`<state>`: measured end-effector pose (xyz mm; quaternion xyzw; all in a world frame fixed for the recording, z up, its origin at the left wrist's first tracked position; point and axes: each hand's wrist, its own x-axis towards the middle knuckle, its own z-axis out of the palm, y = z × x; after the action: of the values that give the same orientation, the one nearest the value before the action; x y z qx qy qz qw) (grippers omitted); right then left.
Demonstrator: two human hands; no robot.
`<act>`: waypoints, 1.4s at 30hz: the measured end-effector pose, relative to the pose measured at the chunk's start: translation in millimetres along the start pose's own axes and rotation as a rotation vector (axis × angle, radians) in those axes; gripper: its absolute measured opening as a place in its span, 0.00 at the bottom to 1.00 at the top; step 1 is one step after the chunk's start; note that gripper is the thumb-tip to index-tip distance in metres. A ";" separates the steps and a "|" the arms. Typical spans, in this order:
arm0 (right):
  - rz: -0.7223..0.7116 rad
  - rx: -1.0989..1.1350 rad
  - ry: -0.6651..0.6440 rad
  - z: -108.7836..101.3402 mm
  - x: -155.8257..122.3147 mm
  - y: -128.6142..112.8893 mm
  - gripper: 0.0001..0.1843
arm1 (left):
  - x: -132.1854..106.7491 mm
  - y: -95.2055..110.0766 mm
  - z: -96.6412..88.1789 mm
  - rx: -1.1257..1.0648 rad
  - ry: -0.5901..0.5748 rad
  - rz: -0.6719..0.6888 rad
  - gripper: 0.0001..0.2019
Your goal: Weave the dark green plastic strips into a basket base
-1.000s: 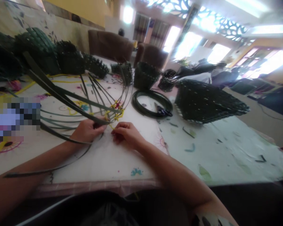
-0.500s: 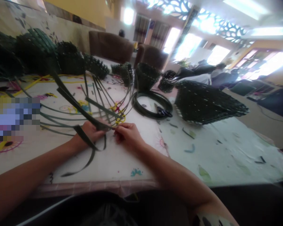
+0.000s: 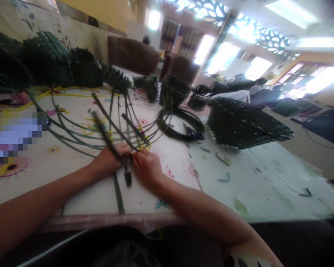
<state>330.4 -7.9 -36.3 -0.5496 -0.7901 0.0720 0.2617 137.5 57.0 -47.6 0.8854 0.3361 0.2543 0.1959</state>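
Observation:
My left hand (image 3: 110, 158) is closed round a bundle of dark green flat weaving strips (image 3: 111, 128) that fan out over the white tablecloth (image 3: 144, 193). One strip (image 3: 118, 193) trails from the hand toward the table's near edge. My right hand (image 3: 146, 167) pinches the same bundle where the strips cross, close to a bit of yellow cord (image 3: 144, 145). The two hands touch at the fingertips.
A coil of dark strip (image 3: 180, 124) with scissors (image 3: 193, 132) on it lies behind my hands. A large dark woven basket (image 3: 243, 124) lies on its side at right. More dark baskets (image 3: 83, 68) line the back. Cut scraps (image 3: 224, 178) dot the cloth. Seated people are far right.
The strip bundle has swung round in my hands: the long strips that pointed left now stand more upright, and a tail now points toward the near edge. Both hands shifted slightly nearer.

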 end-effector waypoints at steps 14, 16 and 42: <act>0.034 -0.098 -0.013 -6.1 5.9 3.1 0.16 | 11.6 12.8 -3.9 -0.121 -0.017 -0.155 0.12; 0.003 -0.127 -0.015 -6.6 4.2 3.4 0.15 | 12.0 11.9 -0.8 -0.117 0.006 -0.160 0.09; 0.025 0.592 -0.235 -33.4 24.8 31.6 0.13 | 2.9 1.9 6.8 -0.095 -0.004 0.108 0.05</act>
<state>366.6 21.0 -12.3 -0.4471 -0.7528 0.3652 0.3162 144.2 56.5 -51.1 0.8923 0.2752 0.2786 0.2244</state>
